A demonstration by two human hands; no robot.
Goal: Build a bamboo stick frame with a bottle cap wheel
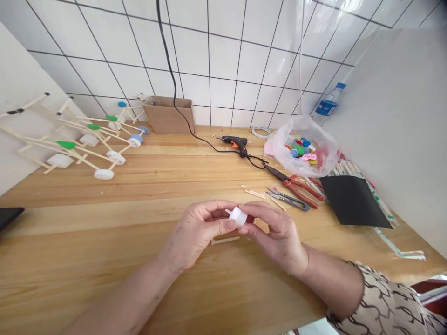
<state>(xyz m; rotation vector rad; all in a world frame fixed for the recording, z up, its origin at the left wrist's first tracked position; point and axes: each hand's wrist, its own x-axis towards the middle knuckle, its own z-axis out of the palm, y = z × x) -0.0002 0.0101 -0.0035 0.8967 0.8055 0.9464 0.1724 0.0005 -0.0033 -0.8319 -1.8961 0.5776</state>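
Observation:
Near the front middle of the table, a small white plastic cap (238, 216) with a short pointed spout sits between my two hands. My left hand (193, 230) pinches it with thumb and fingers from the left. From the right, the closed thumb and fingers of my right hand (281, 237) meet it. A dark red piece (250, 219), mostly hidden by those fingers, shows beside the white cap; whether the two are joined I cannot tell. Just below the hands lies a thin wooden stick piece (225, 240) on the tabletop.
Stick-and-bottle-cap models (104, 174) stand at left, beside a cardboard box (169, 116). A corded glue gun (237, 143), pliers (293, 184), snips (288, 199), a bag of caps (324, 153) and a black sheet (356, 200) lie right. A water bottle (327, 106) stands behind.

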